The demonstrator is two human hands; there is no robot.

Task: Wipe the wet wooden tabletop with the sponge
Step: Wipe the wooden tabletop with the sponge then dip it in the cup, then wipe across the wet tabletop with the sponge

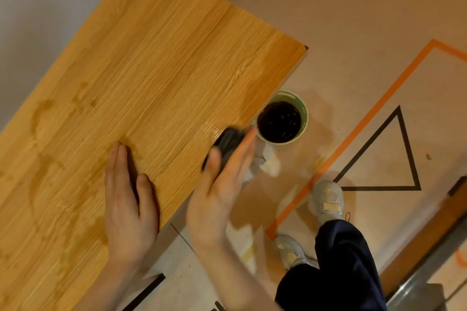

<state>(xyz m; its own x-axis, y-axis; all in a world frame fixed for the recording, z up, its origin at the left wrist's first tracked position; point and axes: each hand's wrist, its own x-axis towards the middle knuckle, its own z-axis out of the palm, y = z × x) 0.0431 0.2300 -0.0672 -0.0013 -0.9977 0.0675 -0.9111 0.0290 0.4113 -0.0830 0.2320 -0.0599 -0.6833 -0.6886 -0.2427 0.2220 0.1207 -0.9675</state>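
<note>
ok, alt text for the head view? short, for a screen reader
Seen from above, a person's right hand holds a dark grey sponge at the near edge of a wet light-brown wooden tabletop, while the left hand rests flat on the wood. A green-rimmed cup of dark liquid sits on the floor beside the table edge.

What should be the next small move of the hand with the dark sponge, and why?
Probably sweep the dark sponge in the right hand back left across the wooden tabletop. It sits at the table's right edge, above the green cup of dark liquid, while wet patches remain far left, beyond the flat left hand.
</note>
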